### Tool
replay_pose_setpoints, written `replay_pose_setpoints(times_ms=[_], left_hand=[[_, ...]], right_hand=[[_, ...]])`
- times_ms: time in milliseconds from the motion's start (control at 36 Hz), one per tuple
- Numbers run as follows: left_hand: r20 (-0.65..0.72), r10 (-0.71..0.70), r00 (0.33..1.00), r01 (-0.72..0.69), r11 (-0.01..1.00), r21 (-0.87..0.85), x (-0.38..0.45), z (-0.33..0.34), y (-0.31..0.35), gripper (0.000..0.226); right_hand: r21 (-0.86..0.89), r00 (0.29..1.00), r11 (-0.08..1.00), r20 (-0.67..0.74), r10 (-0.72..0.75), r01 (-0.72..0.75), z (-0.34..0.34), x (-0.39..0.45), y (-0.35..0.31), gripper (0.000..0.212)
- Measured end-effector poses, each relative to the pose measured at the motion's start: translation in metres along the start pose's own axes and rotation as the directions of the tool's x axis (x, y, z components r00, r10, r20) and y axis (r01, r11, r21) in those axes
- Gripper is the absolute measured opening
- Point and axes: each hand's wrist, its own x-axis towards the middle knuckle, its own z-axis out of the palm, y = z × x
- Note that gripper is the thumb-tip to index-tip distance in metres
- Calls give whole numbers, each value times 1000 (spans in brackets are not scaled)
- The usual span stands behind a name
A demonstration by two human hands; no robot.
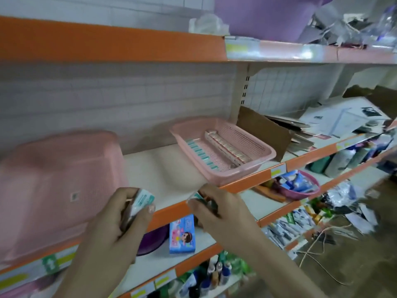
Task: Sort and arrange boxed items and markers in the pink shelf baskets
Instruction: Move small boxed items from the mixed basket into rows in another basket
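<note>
My left hand (pixel 122 214) grips a few small white-and-teal boxes (pixel 141 201) in front of the shelf's orange edge. Just to the right, my right hand (pixel 214 209) pinches another small teal-marked box (pixel 196 196), mostly hidden by the fingers. A pink basket (pixel 268 153) sits on the shelf behind them, holding a row of teal-tipped markers (pixel 199 152) on its left side and a long row of boxed items (pixel 227 147) on its right. A second pink basket (pixel 58 186) lies upside down at the left of the same shelf.
Bare white shelf (pixel 154 168) lies between the two baskets. Cardboard pieces (pixel 264 130) and papers are piled right of the basket. On the shelf below stand a blue-and-pink box (pixel 182 233), a purple bowl (pixel 153 239) and a pink bowl of packets (pixel 298 186).
</note>
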Motion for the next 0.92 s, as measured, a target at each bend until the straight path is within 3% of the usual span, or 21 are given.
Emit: replay_pose_setpoints(times_ms=[194, 306, 528, 639, 750, 778, 861, 917], left_hand=[[3, -24, 1000, 24, 998, -61, 29, 55, 12, 13], [-5, -43, 999, 43, 995, -93, 53, 80, 16, 12], [4, -57, 998, 57, 990, -128, 109, 114, 19, 9], [20, -55, 998, 57, 986, -155, 134, 126, 15, 9], [20, -86, 996, 88, 984, -154, 150, 134, 8, 13], [17, -100, 995, 101, 983, -152, 152, 135, 6, 12], [-2, -146, 989, 145, 979, -141, 154, 136, -4, 9], [-24, -174, 984, 169, 975, -143, 153, 137, -9, 10]], right_hand=[[35, 998, 999, 45, 32, -34, -35, 29, 47, 31], [99, 994, 994, 100, 36, -46, -52, 60, 71, 17], [44, 992, 999, 125, -1, -4, -60, 134, 103, 37], [62, 989, 998, 149, 2, -11, -59, 160, 115, 30], [126, 979, 988, 196, 65, -91, -56, 183, 129, 4], [131, 976, 986, 201, 79, -107, -56, 188, 134, 8], [46, 971, 995, 227, 78, -90, -52, 203, 146, 21], [-106, 963, 993, 260, 73, -46, -47, 211, 154, 16]])
